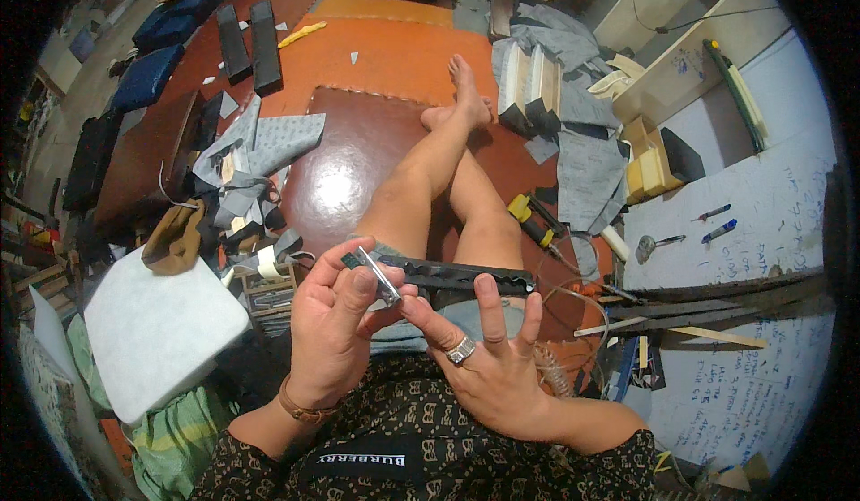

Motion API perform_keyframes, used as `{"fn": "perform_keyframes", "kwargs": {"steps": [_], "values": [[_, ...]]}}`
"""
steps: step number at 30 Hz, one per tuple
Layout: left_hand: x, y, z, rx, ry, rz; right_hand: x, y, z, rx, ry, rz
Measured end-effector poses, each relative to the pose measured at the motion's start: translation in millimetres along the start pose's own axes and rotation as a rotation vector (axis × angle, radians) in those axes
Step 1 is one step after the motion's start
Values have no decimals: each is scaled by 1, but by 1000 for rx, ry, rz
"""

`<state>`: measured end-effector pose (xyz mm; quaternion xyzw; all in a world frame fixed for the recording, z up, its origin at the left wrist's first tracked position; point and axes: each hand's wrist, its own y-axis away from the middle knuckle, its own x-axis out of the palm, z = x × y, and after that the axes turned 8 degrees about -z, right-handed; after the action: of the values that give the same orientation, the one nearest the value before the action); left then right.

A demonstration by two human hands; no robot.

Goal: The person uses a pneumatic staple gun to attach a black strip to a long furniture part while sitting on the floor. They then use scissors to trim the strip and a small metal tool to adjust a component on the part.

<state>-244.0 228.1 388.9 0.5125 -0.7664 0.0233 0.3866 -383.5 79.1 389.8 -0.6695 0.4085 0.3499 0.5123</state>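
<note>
Close in front of me, my left hand (340,308) pinches a small, narrow, shiny metal piece (380,275) between thumb and fingers. Its near end meets the ringed finger of my right hand (488,358), whose thumb is mostly hidden. The right hand's other fingers stretch out, apart from the piece. Just beyond the fingertips, a black strip (466,277) with a glossy, uneven surface runs across my lap. Whether it joins the metal piece I cannot tell. A grey cloth (488,317) lies over my lap below the strip.
Brown and orange sheets (345,174) cover the floor under my legs. To the right lie a yellow-and-black tool (533,221), grey cloth pieces (591,174) and pens (719,230) on a white board. A white padded seat (166,331) stands at left, near dark cushions (148,77).
</note>
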Motion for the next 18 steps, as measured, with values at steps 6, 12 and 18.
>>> {"fn": "perform_keyframes", "kwargs": {"steps": [6,12,18], "values": [[1,-1,0,12,-4,-5,-1,0,-1,-11,10,-1],[2,-2,-1,21,-31,-18,-5,-1,-1,-32,21,39],[5,-2,0,59,-141,-74,-4,0,-1,-37,9,48]]}}
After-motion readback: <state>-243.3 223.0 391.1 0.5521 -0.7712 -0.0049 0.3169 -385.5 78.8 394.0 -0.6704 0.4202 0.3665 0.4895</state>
